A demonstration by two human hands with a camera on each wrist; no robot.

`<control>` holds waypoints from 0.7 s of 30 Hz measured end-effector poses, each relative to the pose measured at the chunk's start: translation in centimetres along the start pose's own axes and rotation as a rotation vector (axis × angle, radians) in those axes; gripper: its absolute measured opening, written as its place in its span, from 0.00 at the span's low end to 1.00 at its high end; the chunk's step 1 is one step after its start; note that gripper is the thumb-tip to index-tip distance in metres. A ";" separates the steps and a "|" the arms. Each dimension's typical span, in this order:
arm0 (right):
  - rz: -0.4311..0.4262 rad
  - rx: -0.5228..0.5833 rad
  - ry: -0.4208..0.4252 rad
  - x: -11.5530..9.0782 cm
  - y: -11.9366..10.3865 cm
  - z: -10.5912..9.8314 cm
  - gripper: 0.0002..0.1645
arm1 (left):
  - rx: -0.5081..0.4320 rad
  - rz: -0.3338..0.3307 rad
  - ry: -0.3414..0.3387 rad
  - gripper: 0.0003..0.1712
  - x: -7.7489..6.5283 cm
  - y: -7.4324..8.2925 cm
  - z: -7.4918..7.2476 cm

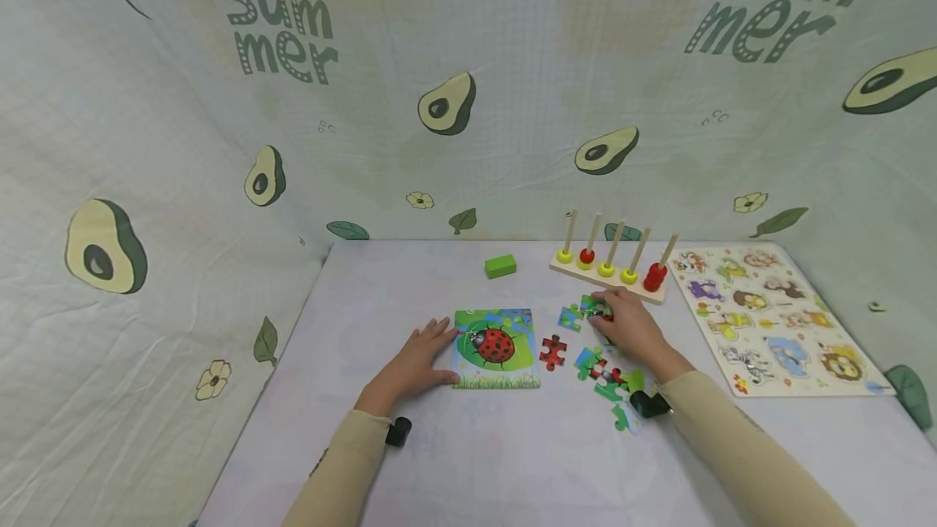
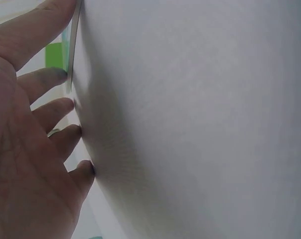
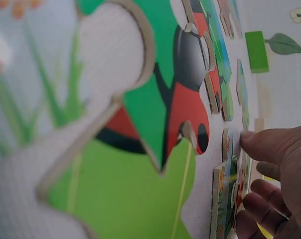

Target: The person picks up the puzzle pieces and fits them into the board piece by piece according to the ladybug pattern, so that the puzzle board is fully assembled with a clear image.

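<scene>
A square ladybug puzzle board [image 1: 494,348] lies flat on the table. My left hand [image 1: 419,362] rests at its left edge, fingers spread, thumb and index finger touching the board. In the left wrist view, the fingertips [image 2: 86,170] meet the tabletop. My right hand [image 1: 631,324] reaches over loose puzzle pieces right of the board, touching a small group [image 1: 588,305]. In the right wrist view, its thumb [image 3: 262,143] and bent fingers stand apart beside those pieces. A red piece [image 1: 553,352] lies alone by the board. More pieces [image 1: 607,375] are piled below the right hand.
A green block [image 1: 501,267] sits behind the board. Farther right stands a wooden peg stand [image 1: 607,273] with yellow and red beads, close behind the right hand. An animal picture board [image 1: 776,320] covers the table's right side. A printed cloth [image 1: 512,88] hangs along the back.
</scene>
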State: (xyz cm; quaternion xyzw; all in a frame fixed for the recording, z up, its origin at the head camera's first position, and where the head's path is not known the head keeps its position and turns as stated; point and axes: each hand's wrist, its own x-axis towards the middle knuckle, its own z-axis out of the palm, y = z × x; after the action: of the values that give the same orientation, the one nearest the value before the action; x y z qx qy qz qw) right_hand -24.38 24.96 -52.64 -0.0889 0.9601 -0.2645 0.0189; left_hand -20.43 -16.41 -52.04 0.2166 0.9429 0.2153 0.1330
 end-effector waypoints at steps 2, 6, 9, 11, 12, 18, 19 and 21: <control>0.007 -0.006 -0.006 0.1 0.0 0.0 0.32 | -0.007 0.003 -0.001 0.52 0.0 0.0 0.0; 0.025 -0.005 -0.018 0.3 -0.2 0.0 0.34 | -0.014 -0.001 -0.003 0.52 0.0 0.0 0.0; 0.028 -0.004 -0.014 0.4 -0.2 -0.1 0.34 | -0.023 0.004 0.002 0.51 0.0 -0.1 0.0; 0.026 -0.007 -0.010 0.4 -0.3 -0.2 0.33 | -0.018 0.005 -0.002 0.51 0.1 -0.1 -0.1; 0.027 -0.006 -0.008 0.4 -0.3 -0.2 0.33 | -0.016 0.005 -0.004 0.51 0.1 -0.1 -0.1; 0.036 0.034 -0.017 0.4 -0.3 -0.3 0.31 | -0.017 0.007 -0.006 0.51 0.0 -0.1 -0.1; 0.034 0.043 -0.019 0.4 -0.2 -0.3 0.31 | -0.018 0.009 -0.004 0.51 0.0 -0.1 -0.1; 0.026 0.059 -0.019 0.4 -0.1 -0.3 0.31 | -0.018 0.010 -0.003 0.51 0.0 -0.1 -0.1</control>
State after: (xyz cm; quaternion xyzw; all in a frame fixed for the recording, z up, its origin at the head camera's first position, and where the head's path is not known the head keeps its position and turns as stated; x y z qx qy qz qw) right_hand -24.81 24.95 -52.31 -0.0783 0.9528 -0.2914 0.0342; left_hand -20.49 -16.50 -52.00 0.2206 0.9396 0.2240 0.1351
